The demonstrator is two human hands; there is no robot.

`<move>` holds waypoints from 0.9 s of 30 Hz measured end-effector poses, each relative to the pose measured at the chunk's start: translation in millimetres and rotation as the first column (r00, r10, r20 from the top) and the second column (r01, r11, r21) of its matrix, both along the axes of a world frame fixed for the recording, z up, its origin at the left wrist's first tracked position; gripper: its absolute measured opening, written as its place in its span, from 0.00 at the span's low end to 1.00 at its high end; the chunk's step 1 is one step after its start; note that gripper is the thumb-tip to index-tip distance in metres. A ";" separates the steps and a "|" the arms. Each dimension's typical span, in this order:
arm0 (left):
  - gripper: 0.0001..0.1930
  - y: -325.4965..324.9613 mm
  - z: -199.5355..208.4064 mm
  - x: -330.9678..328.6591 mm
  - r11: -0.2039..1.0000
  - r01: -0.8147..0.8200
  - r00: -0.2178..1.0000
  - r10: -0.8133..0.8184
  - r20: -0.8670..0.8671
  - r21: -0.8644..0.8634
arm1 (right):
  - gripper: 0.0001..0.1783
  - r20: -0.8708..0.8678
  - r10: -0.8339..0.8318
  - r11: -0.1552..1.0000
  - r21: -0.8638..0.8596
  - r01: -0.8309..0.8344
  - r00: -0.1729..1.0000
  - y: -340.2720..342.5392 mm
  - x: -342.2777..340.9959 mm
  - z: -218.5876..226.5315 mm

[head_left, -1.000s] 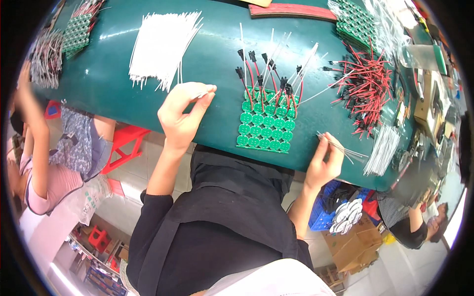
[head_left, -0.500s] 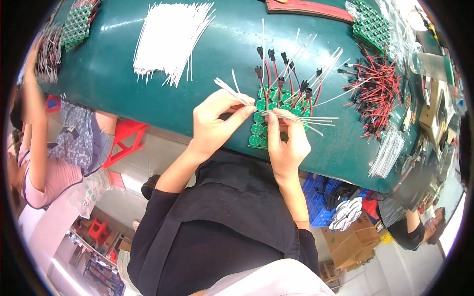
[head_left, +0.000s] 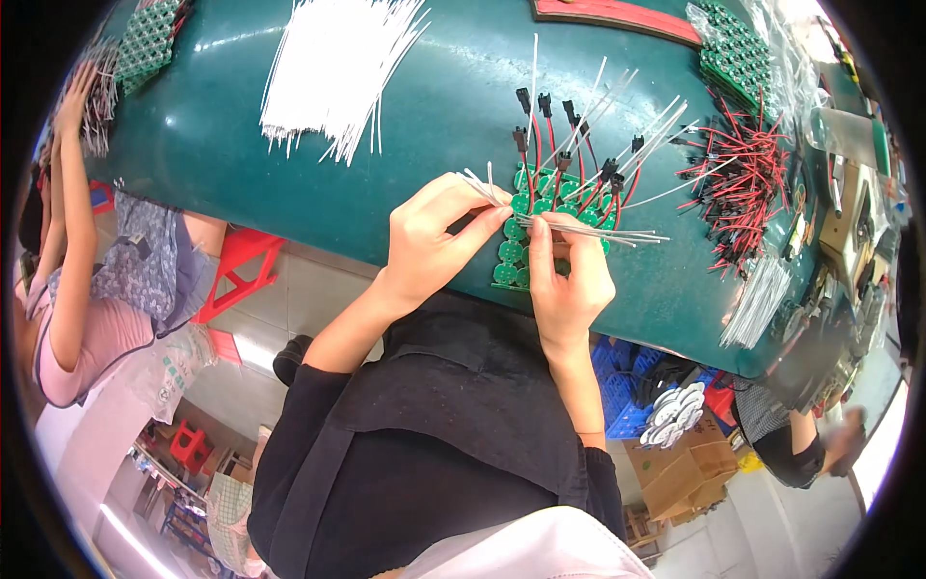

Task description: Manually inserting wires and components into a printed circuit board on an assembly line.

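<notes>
My left hand [head_left: 429, 236] is closed, thumb and forefinger pinching a few thin white wires [head_left: 479, 183] whose ends fan out above the fingers. Closed as well, my right hand [head_left: 571, 280] pinches several white wires [head_left: 632, 235] that stick out to the right. The fingertips of both hands nearly meet over a panel of round green circuit boards [head_left: 507, 274]. Red and black leads with black connectors [head_left: 545, 103] stand up from this panel, and more long white wires [head_left: 651, 130] rise from it. My fingers hide the panel's middle.
A heap of white wires [head_left: 333, 72] lies on the green table [head_left: 212, 135]. Red-black leads [head_left: 738, 179], a wire bundle [head_left: 755, 304] and circuit boards [head_left: 735, 58] are on the right. Another person's hand [head_left: 73, 104] is at far left. A blue basket [head_left: 617, 400] stands below the table's edge.
The wires in my left hand stick out less and point more upward. The wires in my right hand lie closer together. At far left, the other person's hand shows over the leads.
</notes>
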State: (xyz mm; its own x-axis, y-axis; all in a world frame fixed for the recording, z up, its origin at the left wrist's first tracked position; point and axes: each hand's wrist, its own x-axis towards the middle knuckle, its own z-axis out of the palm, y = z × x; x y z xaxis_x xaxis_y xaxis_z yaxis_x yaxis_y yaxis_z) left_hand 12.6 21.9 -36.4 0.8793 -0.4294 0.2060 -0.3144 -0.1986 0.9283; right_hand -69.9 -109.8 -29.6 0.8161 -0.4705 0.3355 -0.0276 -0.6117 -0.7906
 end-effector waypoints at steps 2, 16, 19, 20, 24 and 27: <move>0.07 -0.1 -0.5 0.1 1.000 0.000 1.000 0.000 0.013 0.013 | 0.07 0.000 -0.006 1.000 -0.011 0.006 1.000 -0.4 -0.1 0.0; 0.09 -3.5 -1.3 -0.7 0.997 0.004 0.995 -0.011 0.100 0.073 | 0.08 -0.020 0.012 1.000 -0.023 -0.013 1.000 -2.2 2.2 1.5; 0.12 -4.1 0.4 -0.6 0.994 0.017 0.987 -0.035 0.159 0.110 | 0.09 -0.027 0.020 0.999 -0.044 -0.021 0.999 -2.9 3.6 0.7; 0.12 -4.6 1.1 -1.2 0.994 0.018 0.987 -0.036 0.160 0.111 | 0.10 -0.029 0.030 0.997 -0.075 -0.032 0.999 -3.2 4.3 0.7; 0.15 -4.4 3.0 -3.2 0.989 -0.002 0.983 -0.026 0.183 0.149 | 0.11 -0.044 0.038 0.985 -0.168 -0.045 0.998 -1.7 6.5 3.6; 0.14 -4.1 4.9 -4.4 0.990 -0.024 0.985 -0.001 0.170 0.141 | 0.10 0.001 -0.028 0.977 -0.209 0.028 1.000 -6.2 0.5 5.6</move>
